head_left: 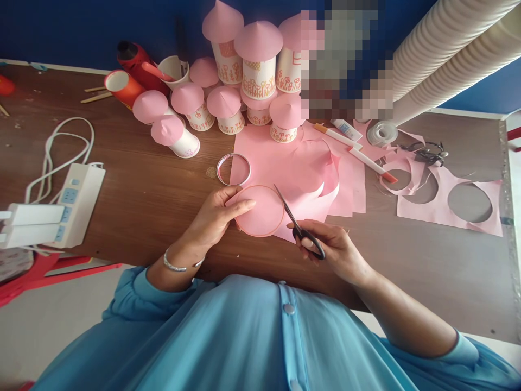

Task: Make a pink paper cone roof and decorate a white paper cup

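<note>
Cutting out a paper disc, seen from my own head. My left hand (217,214) pinches the pink paper circle (260,212) at its left edge, thumb on top and fingers curled beneath, holding it just above the near edge of the wooden table (154,190). My right hand (331,247) is closed through the black loops of the scissors (295,220), whose blades stand parted, tips pointing up and left along the right rim of the circle. I judge the step in hand to be the trimming of the disc along its drawn outline; most of the rim already looks free, and only the lower right part seems joined to the pink sheet (285,163) lying just behind the circle. The next move, as I judge it, calls for closing the blades in short bites while my left hand turns the disc into them, keeping the cut on the line. The circle itself is flat, thin and pale pink, with a darker orange-pink line around its edge. Just behind the circle, to the left, lies a metal ring (233,169); farther behind stand paper cups with pink cone tops (228,103); well to the right of the circle lie offcut sheets with round holes (468,203)
</note>
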Available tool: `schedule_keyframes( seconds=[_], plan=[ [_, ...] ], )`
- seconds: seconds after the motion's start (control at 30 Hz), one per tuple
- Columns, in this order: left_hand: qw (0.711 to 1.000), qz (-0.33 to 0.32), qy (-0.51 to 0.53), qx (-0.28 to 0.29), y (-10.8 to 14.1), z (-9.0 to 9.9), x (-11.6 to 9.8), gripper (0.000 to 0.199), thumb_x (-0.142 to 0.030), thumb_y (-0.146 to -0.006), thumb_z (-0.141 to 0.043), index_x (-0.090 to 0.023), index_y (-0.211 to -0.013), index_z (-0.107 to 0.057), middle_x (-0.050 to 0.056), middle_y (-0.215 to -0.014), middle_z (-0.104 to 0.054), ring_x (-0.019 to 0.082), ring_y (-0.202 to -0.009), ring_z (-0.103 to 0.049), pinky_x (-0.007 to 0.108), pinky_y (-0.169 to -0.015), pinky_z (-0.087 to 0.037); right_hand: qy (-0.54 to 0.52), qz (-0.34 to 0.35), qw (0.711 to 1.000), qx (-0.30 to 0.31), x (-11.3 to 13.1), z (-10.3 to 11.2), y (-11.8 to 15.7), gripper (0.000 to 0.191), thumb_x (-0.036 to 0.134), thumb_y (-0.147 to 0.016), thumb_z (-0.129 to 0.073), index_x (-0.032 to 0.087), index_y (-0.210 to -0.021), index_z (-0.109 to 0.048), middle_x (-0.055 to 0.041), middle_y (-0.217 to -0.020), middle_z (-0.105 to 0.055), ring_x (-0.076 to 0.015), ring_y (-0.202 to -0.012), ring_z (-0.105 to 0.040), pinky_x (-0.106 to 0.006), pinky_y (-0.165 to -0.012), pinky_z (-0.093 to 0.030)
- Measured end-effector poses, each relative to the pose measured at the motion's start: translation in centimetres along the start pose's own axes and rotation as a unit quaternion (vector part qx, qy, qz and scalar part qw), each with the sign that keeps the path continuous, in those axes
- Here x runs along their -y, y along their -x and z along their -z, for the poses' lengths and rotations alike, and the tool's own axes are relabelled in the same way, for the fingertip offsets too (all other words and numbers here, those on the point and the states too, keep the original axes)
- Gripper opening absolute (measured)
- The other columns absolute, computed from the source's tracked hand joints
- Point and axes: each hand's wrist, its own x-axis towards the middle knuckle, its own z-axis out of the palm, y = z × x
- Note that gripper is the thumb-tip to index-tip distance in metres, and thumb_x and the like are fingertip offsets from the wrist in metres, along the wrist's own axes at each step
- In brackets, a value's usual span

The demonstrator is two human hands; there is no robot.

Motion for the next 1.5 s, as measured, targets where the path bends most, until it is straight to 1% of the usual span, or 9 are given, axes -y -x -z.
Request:
schedule_keyframes(
  seconds=[0.13, 0.3, 0.43, 0.83, 1.03, 1.27, 1.5],
  plan=[
    [1.0, 0.005, 0.0, -0.016, -0.03, -0.01, -0.13, 0.025, -0.038, -0.076, -0.084, -0.018, -0.089, -0.078, 0.002, -0.085, -0.074, 0.017, -0.078, -0.065, 0.027, -0.075, -0.053, 0.003, -0.001, 1.0, -0.002, -0.09, 0.05, 0.02, 0.043, 0.054, -0.089, -0.074, 0.017, -0.111, -0.073, -0.0026, -0.083, -0.06, -0.01, -0.058, -0.056, -0.023, -0.045, -0.046],
    [1.0, 0.001, 0.007, -0.002, 0.02, 0.08, -0.24, 0.025, -0.037, -0.078, -0.084, -0.017, -0.092, -0.078, 0.002, -0.085, -0.074, 0.016, -0.078, -0.063, 0.025, -0.075, -0.052, -0.003, 0.007, 1.0, 0.002, -0.25, 0.08, 0.03, 0.04, 0.052, -0.09, -0.074, 0.017, -0.11, -0.074, -0.0022, -0.083, -0.06, -0.009, -0.058, -0.056, -0.022, -0.046, -0.046],
    [1.0, 0.005, 0.01, -0.006, 0.08, 0.07, -0.37, 0.025, -0.037, -0.077, -0.084, -0.016, -0.09, -0.078, 0.002, -0.085, -0.073, 0.015, -0.078, -0.063, 0.025, -0.074, -0.051, 0.005, 0.007, 1.0, 0.004, -0.33, 0.09, 0.08, 0.042, 0.054, -0.09, -0.073, 0.018, -0.11, -0.074, -0.0021, -0.083, -0.06, -0.0094, -0.058, -0.056, -0.023, -0.046, -0.048],
    [1.0, 0.0, 0.014, -0.007, 0.1, -0.15, -0.68, 0.028, -0.038, -0.076, -0.084, -0.017, -0.095, -0.081, 0.004, -0.089, -0.078, 0.017, -0.078, -0.067, 0.026, -0.072, -0.053, 0.015, 0.004, 1.0, 0.003, -0.01, -0.06, 0.11, 0.042, 0.056, -0.089, -0.073, 0.018, -0.106, -0.074, -0.0015, -0.08, -0.058, -0.0091, -0.057, -0.056, -0.022, -0.044, -0.047],
    [1.0, -0.006, 0.02, -0.021, -0.01, 0.02, -0.7, 0.028, -0.037, -0.074, -0.086, -0.015, -0.089, -0.08, 0.006, -0.087, -0.078, 0.018, -0.076, -0.068, 0.027, -0.071, -0.054, 0.027, -0.001, 1.0, 0.003, -0.17, 0.02, 0.13, 0.046, 0.057, -0.089, -0.073, 0.017, -0.112, -0.074, -0.0027, -0.082, -0.061, -0.0091, -0.057, -0.056, -0.021, -0.043, -0.045],
    [0.999, -0.011, 0.033, -0.01, 0.02, 0.23, -0.56, 0.025, -0.035, -0.079, -0.085, -0.016, -0.096, -0.081, 0.006, -0.093, -0.08, 0.017, -0.081, -0.069, 0.025, -0.074, -0.054, 0.032, 0.002, 0.999, 0.004, -0.2, 0.03, 0.23, 0.042, 0.053, -0.09, -0.073, 0.018, -0.113, -0.075, -0.0028, -0.083, -0.061, -0.0091, -0.057, -0.056, -0.022, -0.044, -0.046],
    [0.999, -0.008, 0.034, -0.021, 0.09, 0.13, -0.67, 0.029, -0.037, -0.076, -0.086, -0.015, -0.094, -0.081, 0.007, -0.092, -0.08, 0.018, -0.078, -0.07, 0.027, -0.072, -0.054, 0.037, 0.004, 0.999, 0.003, -0.41, 0.03, 0.32, 0.041, 0.052, -0.091, -0.072, 0.018, -0.114, -0.076, -0.0042, -0.087, -0.063, -0.0088, -0.057, -0.056, -0.022, -0.043, -0.046]
  ],
)
